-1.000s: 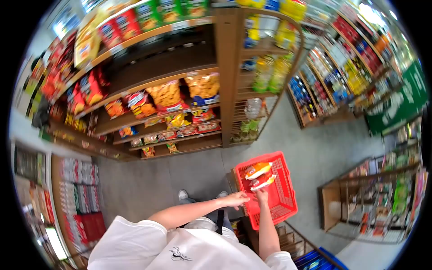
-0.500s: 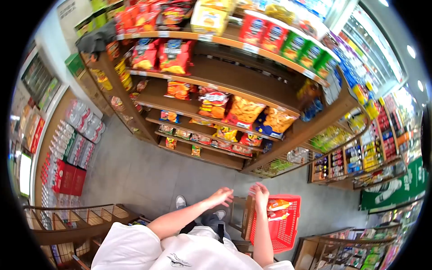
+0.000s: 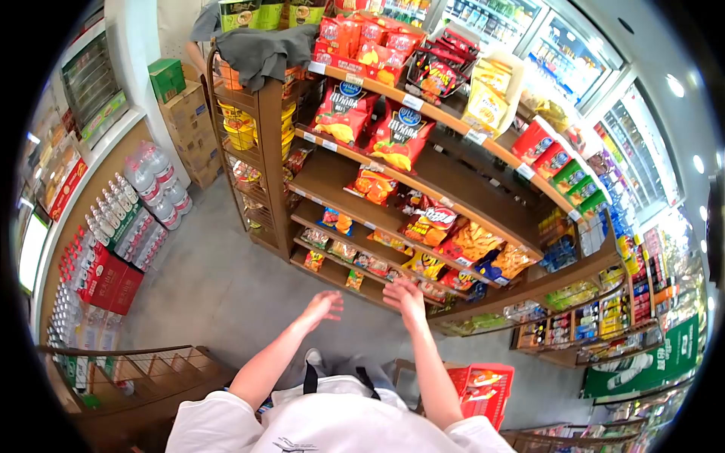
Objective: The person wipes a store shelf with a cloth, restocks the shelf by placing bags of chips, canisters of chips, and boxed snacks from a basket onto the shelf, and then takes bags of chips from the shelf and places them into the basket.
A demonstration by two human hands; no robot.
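My left hand (image 3: pixel 324 306) is raised over the grey floor, fingers apart, holding nothing. To its right, my right hand (image 3: pixel 404 296) is open and empty, in front of the lower shelves of a wooden snack rack (image 3: pixel 483 181). Large red chip bags (image 3: pixel 399 136) stand on an upper shelf, with smaller orange bags (image 3: pixel 371 185) one level below. A red basket (image 3: pixel 498 392) is beside my right forearm, partly hidden by it, with orange and red snack packs (image 3: pixel 483 377) inside.
Bottled-water packs (image 3: pixel 158 185) and red cartons (image 3: pixel 113 279) line the left wall. Another wooden rack (image 3: pixel 151 381) is at the lower left. A grey cloth (image 3: pixel 264 53) drapes over the shelf end. Part of a person's arm (image 3: pixel 198 57) shows behind it. A green sign (image 3: pixel 649 362) stands right.
The view has swung left, showing more of the rack. My hands have come away from the basket and its snack packs, and are now raised before the shelves. The basket sits lower in view.
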